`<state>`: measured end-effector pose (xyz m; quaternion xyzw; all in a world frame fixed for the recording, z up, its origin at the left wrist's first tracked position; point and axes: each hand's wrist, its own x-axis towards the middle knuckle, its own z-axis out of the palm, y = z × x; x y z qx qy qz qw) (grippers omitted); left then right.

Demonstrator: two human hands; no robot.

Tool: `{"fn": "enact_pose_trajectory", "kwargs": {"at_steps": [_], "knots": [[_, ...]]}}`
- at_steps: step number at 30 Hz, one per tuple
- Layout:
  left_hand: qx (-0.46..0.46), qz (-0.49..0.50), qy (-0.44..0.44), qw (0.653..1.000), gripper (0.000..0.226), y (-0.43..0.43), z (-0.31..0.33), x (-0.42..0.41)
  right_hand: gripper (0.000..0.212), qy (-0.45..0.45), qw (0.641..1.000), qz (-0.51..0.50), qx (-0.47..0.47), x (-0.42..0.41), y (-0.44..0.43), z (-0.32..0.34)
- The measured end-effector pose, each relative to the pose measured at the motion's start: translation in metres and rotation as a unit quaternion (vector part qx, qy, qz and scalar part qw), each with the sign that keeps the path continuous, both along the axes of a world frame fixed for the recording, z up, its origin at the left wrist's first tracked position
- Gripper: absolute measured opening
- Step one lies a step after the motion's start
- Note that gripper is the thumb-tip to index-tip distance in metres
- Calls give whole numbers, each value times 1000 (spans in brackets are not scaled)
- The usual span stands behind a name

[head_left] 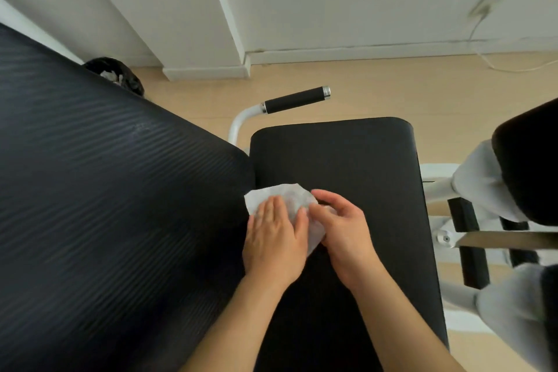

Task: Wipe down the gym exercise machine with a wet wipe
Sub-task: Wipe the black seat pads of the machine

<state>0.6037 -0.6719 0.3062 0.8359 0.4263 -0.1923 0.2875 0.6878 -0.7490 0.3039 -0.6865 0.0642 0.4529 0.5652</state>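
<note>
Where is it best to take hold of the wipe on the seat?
Probably at its right edge, from above and the right: the wipe lies flat on the seat, the left hand covers its left side, and the right hand touches that edge.

- Left hand (273, 238): palm down, fingers straight, pressing the wet wipe (280, 190).
- Right hand (344, 235): just beside it, fingers curled, pinching the wet wipe's edge.
</note>
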Motion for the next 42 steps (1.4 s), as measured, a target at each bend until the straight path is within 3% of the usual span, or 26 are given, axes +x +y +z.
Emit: {"fn": "enact_pose_trajectory", "kwargs": {"at_steps": [4, 11, 14, 17, 20, 22, 24, 26, 30, 32, 34, 37, 38, 41, 42], "knots": [[-37, -14, -5, 999, 66, -27, -19, -16, 30, -263, 943, 145, -144, 29, -24, -7], [67, -28, -63, 995, 55, -58, -27, -20, 39, -398, 836, 288, -243, 65, -44, -20], [104, 8, -120, 987, 48, -65, -34, -23, 47, -540, 712, 353, -278, 66, -53, -15], [131, 76, -183, 971, 40, -74, -46, -28, 49, -646, 599, 460, -107, 53, -51, -16], [144, 176, -195, 954, 39, -88, -61, -34, 50, -600, 473, 642, 67, 43, -34, -42], [160, 186, -167, 955, 47, -102, -72, -38, 58, -551, 384, 737, 79, 47, -28, -65], [176, 156, -138, 962, 55, -113, -80, -37, 60, -549, 337, 762, 67, 72, -21, -76], [180, 164, -113, 963, 58, -117, -80, -30, 63, -581, 356, 732, -1, 115, 1, -73], [184, 181, -119, 959, 54, -107, -82, -12, 68, -614, 472, 614, -155, 150, 27, -62], [185, 193, -137, 954, 50, -100, -87, -11, 65, -586, 495, 629, -125, 104, 1, -65], [188, 200, -139, 951, 50, -97, -93, -11, 61, -564, 480, 672, -23, 57, -40, -61], [191, 195, -129, 953, 52, -98, -97, -10, 59, -482, 498, 718, 64, 70, -43, -58], [194, 194, -127, 953, 52, -98, -97, -9, 58, -490, 479, 725, 69, 82, -36, -59], [195, 196, -128, 953, 52, -98, -96, -9, 59, -537, 329, 774, 59, 110, -14, -63], [192, 199, -131, 952, 53, -98, -96, -10, 61, -553, 302, 774, 52, 119, -1, -66]]}}
